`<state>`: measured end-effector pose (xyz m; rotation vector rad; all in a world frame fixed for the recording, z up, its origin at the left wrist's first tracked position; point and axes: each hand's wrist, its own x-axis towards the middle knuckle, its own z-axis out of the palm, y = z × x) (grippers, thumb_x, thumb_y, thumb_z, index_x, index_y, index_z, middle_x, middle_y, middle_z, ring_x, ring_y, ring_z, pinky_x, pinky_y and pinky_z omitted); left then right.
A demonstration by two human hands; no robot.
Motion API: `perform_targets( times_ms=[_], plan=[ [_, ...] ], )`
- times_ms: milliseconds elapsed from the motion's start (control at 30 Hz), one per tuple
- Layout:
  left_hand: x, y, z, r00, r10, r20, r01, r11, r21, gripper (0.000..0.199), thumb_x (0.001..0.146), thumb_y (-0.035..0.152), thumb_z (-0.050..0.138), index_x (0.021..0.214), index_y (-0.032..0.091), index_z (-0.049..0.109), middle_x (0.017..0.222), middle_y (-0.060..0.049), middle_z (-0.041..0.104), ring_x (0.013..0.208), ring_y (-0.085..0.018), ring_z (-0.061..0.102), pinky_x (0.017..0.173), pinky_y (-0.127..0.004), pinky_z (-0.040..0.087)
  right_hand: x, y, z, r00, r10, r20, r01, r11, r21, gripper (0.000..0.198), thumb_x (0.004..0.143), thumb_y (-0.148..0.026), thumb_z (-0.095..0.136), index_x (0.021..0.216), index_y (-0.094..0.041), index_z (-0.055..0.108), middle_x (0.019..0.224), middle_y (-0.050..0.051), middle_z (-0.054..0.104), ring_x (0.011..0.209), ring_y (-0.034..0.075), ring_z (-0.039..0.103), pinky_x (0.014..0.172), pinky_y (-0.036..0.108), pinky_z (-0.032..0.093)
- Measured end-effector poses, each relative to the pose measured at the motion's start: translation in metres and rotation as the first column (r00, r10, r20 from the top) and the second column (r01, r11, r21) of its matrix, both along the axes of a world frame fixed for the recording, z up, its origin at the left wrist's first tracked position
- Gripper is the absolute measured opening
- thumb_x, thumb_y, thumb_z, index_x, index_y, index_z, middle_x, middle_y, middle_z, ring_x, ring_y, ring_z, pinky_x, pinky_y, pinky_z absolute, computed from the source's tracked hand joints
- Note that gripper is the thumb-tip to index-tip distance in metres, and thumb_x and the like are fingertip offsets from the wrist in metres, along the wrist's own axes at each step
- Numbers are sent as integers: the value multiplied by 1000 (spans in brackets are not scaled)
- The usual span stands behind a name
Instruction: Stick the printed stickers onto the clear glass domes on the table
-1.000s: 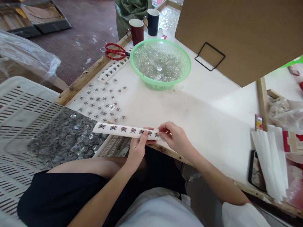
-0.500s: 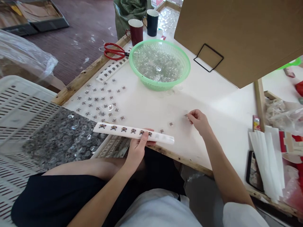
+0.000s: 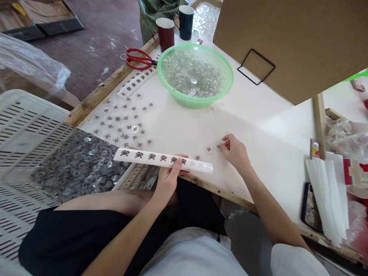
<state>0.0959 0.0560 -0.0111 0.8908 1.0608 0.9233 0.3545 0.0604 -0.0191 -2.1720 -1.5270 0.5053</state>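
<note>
My left hand (image 3: 169,174) is closed on a strip of stickers (image 3: 145,156), thumb on top and fingers beneath. Dark animal-head prints run along the strip, and its right end is bare. My right hand (image 3: 235,153) is low over the white table, its fingertips pinched at the edge of a small clear disc (image 3: 219,146) bearing the same print. To its left lie two similar printed discs (image 3: 209,149), spaced apart in a slanting row. Several more printed discs (image 3: 117,119) are spread over the table's left side.
A green basket (image 3: 195,101) of clear discs stands mid-table. Behind it are a maroon mug (image 3: 165,35) and a dark mug (image 3: 186,23). Red scissors (image 3: 139,58) lie left. A cardboard box (image 3: 290,46) overhangs the right; a white crate (image 3: 31,115) sits left. A phone (image 3: 312,209) lies right.
My right hand has moved a little left and down, bringing the printed disc near the two others. My left hand keeps the sticker strip in nearly the same place.
</note>
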Motion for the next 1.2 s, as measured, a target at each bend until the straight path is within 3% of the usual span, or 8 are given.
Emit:
perform_targets(
  times_ms=[200, 400, 533, 667, 767, 933, 1033, 1200],
  plan=[
    [-2, -1, 2, 999, 0, -42, 1, 1000, 24, 45, 84, 42, 66, 123, 19, 64, 100, -6, 70, 77, -18, 70, 65, -26, 60, -30, -15, 23, 997, 60, 40, -66, 983, 171, 5, 87, -24, 56, 90, -22, 58, 88, 5, 64, 78, 20, 59, 67, 33, 43],
    [-3, -1, -1, 999, -34, -28, 35, 998, 44, 46, 81, 42, 70, 119, 18, 66, 100, -7, 73, 78, -21, 71, 64, -28, 60, -91, -17, 43, 853, 428, -299, -337, 889, 310, 11, 89, -24, 60, 99, -24, 64, 94, 3, 66, 86, 16, 62, 76, 29, 49],
    [-4, -1, -4, 993, 7, 122, -6, 1000, -7, 45, 90, 50, 54, 118, 16, 66, 100, -8, 73, 81, -21, 71, 66, -31, 61, -111, -20, 36, 859, 441, -260, -346, 874, 341, 9, 90, -20, 59, 94, -24, 65, 90, 3, 64, 86, 16, 60, 74, 30, 49],
    [-3, -2, -3, 995, -19, 94, 22, 999, -30, 45, 90, 48, 56, 118, 15, 67, 97, -8, 73, 75, -18, 70, 65, -29, 60, -102, -21, 38, 859, 458, -227, -334, 839, 431, 11, 91, -22, 56, 86, -25, 66, 94, 5, 64, 88, 18, 60, 76, 33, 50],
    [-2, -2, -2, 995, 16, 96, -11, 999, -45, 43, 89, 49, 56, 112, 15, 69, 94, -7, 72, 68, -16, 68, 63, -28, 60, -66, -8, 40, 871, 320, -373, -157, 901, 405, 7, 87, -29, 60, 82, -24, 63, 87, 4, 64, 83, 18, 61, 74, 34, 51],
    [-2, -1, -4, 996, 12, 90, -7, 999, -54, 44, 88, 51, 57, 107, 14, 71, 87, -6, 71, 65, -16, 67, 60, -27, 61, 17, 24, 22, 852, -175, -493, 280, 949, 146, 21, 76, -40, 65, 83, -20, 61, 78, 3, 63, 67, 14, 54, 60, 30, 46],
    [-2, 0, -4, 997, 0, 78, 4, 999, -50, 44, 88, 51, 58, 107, 14, 71, 86, -6, 72, 67, -16, 68, 60, -26, 61, 42, 30, 5, 840, -264, -474, 303, 953, 5, 24, 70, -41, 68, 79, -19, 63, 75, 3, 63, 62, 13, 51, 56, 28, 41],
    [-3, 0, -2, 996, 5, 93, 0, 998, -55, 43, 88, 50, 58, 107, 14, 71, 86, -7, 72, 67, -16, 67, 61, -26, 61, 42, 31, -8, 895, -258, -364, 273, 962, -12, 21, 71, -39, 66, 79, -19, 65, 76, 3, 64, 67, 15, 54, 61, 30, 42]
  ],
)
